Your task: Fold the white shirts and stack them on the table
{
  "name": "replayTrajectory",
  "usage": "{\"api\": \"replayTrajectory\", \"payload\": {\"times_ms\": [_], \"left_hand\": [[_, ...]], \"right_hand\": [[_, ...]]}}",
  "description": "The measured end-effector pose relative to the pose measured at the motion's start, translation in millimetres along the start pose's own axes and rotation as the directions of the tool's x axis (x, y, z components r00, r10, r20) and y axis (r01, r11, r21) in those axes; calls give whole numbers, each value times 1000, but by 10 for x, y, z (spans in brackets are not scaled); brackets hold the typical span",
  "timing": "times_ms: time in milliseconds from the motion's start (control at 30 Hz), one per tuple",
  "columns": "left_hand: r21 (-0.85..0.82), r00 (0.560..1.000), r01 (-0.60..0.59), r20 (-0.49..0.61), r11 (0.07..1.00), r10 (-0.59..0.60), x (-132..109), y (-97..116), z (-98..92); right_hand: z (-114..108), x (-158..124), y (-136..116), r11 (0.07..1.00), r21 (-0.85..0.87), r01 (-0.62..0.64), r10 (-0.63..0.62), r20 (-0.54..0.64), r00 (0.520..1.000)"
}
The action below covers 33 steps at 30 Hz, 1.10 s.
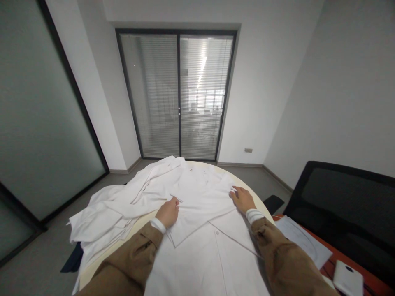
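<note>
A white shirt [212, 255] with a button on its front lies spread on a round, pale table [240, 179] in front of me. Part of it is folded over, and a pointed flap of cloth lies across the front. My left hand [168, 211] is closed, pinching the cloth at the left side. On the right edge of the same shirt, my right hand [243, 199] has its fingers bent over the fabric, holding it between thumb and fingertips. Left of my left hand, more white garments [117, 209] lie in a loose heap that hangs over the table's edge.
A black mesh chair [342, 201] stands at the right. Beside my right sleeve, papers [304, 240] and a white phone-like device [348, 278] lie on an orange-red surface [335, 257]. Dark blue cloth [72, 259] hangs below the heap. Glass doors with blinds [179, 98] are beyond.
</note>
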<state>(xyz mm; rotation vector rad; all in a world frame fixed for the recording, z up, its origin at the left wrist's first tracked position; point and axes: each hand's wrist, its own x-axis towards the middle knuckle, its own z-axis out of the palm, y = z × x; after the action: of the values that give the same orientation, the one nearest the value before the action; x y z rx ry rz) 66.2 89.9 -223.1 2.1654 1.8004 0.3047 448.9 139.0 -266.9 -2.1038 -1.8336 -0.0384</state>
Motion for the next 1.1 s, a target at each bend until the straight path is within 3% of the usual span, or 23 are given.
{"api": "replayTrajectory", "payload": {"times_ms": [100,333,567,667,800,933,1000,1067,1100], "left_hand": [[-5,999,-1,41,1000,1,25,-64,13],[17,998,-40,53,999,39,28,-75,183],[1,970,-177,168,984,174,-11,-99,115],[-46,937,-179,298,983,184,-30,-140,0],[-101,853,-84,506,991,124,-34,-251,-145],[-107,801,31,598,994,39,3,-282,-296],[-128,872,46,488,991,23,72,-237,-344],[-106,977,-17,209,994,39,177,-179,-330],[-75,995,-75,54,994,79,237,-157,-293]], "right_hand": [[44,-27,20,998,-57,18,-16,36,999],[-20,92,-63,991,-85,-106,122,219,968],[-80,344,-245,965,-216,-148,183,149,972],[-84,487,-253,955,-211,-208,241,145,960],[-72,630,-228,935,-199,-293,324,145,935],[-71,717,-188,917,-227,-327,378,242,893],[-74,761,-163,921,-229,-316,376,304,875],[-70,812,-146,927,-205,-314,367,319,874],[-63,840,-142,930,-184,-317,361,302,882]]}}
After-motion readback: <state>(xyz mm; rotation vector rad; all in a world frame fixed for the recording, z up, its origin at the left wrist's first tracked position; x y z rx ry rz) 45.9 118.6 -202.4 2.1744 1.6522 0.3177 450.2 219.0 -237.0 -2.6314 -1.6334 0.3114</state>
